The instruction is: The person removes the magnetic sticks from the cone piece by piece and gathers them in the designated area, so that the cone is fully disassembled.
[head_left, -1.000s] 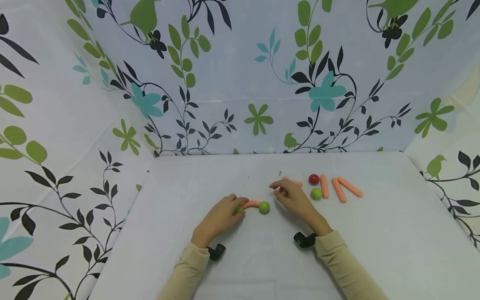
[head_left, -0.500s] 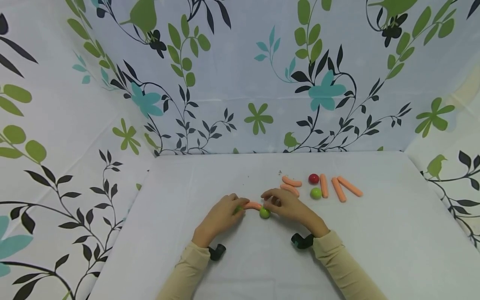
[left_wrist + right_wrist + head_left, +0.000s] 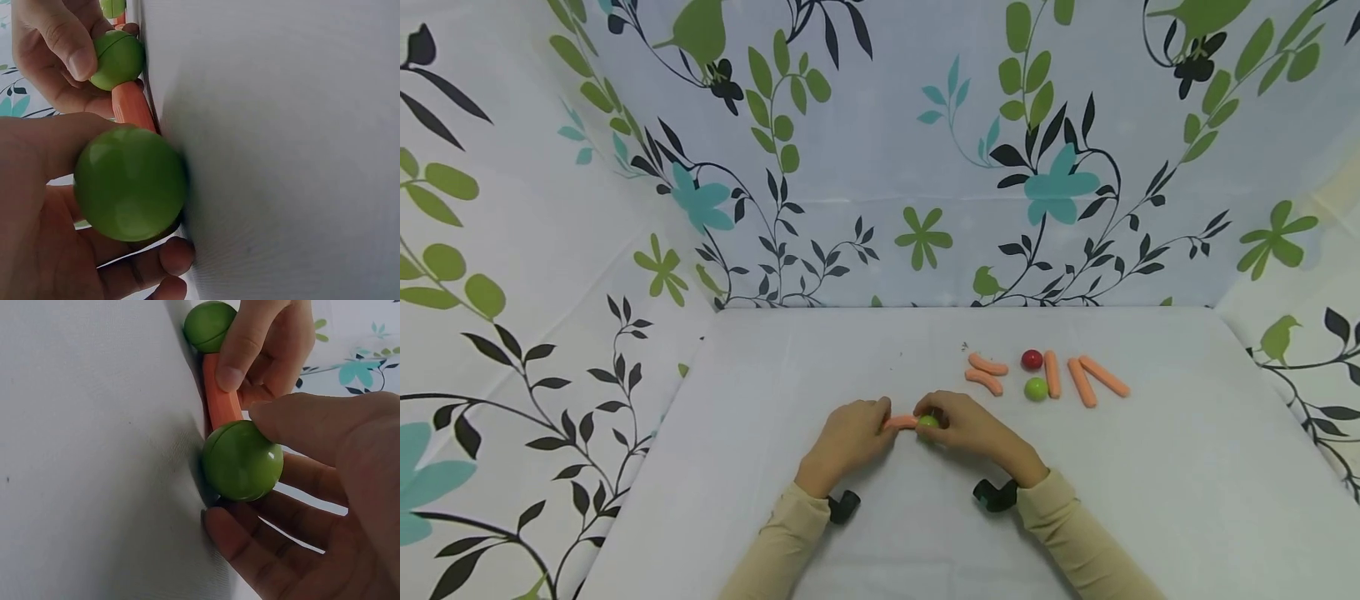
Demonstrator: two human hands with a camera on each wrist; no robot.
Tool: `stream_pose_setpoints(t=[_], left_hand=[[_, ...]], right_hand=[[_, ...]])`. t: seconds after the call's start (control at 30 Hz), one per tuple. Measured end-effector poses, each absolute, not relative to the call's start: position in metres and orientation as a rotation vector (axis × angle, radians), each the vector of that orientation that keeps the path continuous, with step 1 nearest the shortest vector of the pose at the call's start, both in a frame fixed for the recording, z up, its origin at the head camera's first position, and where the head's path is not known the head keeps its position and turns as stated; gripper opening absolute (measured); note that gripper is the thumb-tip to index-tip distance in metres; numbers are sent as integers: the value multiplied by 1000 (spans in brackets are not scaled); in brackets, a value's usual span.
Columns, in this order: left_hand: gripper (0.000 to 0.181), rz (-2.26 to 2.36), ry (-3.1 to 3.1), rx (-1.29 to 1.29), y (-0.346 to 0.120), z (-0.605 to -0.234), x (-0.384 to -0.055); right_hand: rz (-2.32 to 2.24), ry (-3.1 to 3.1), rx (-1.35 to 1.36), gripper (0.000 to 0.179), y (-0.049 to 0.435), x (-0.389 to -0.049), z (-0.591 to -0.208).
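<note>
A curved orange stick (image 3: 902, 422) lies on the white table between two green balls, each ball at one end of it. My left hand (image 3: 850, 435) pinches the stick near its left end, beside the left green ball (image 3: 131, 184), which is hidden in the head view. With thumb and fingers my right hand (image 3: 973, 425) grips the right green ball (image 3: 244, 460), which has a seam line. Ball and stick meet here; whether they are joined cannot be told.
Behind the right hand lie two short curved orange sticks (image 3: 984, 381). Farther right are a red ball (image 3: 1032, 360), another green ball (image 3: 1036, 389) and several straight orange sticks (image 3: 1081, 382). A leaf-patterned cloth (image 3: 880, 167) hangs behind the white table (image 3: 737, 375).
My right hand has come left from above the table and taken hold of the right green ball. The left hand has shifted its hold from the left ball's area onto the stick.
</note>
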State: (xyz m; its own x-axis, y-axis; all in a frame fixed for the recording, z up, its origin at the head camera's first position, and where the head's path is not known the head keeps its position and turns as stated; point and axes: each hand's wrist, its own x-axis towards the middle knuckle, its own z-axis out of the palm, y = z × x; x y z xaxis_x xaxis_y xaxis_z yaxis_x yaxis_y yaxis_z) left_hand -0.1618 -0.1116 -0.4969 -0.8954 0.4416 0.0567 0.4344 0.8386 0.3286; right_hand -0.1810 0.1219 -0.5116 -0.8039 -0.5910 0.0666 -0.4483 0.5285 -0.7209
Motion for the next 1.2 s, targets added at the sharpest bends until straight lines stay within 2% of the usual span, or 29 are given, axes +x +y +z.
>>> stream_pose_setpoints(t=[0.5,0.73,1.2], left_hand=[[42,513,2962,694,-114,-507,-161],[30,571,2901,668,-115,-499,-161],[37,596,2894,660,-116,-499,-163]], right_hand=[[-1045,2676,-913,21,129,-181,-516],[-1002,2788,-786,29,137,-186,-512],[-1021,2832,-634,31,158,-199,-509]])
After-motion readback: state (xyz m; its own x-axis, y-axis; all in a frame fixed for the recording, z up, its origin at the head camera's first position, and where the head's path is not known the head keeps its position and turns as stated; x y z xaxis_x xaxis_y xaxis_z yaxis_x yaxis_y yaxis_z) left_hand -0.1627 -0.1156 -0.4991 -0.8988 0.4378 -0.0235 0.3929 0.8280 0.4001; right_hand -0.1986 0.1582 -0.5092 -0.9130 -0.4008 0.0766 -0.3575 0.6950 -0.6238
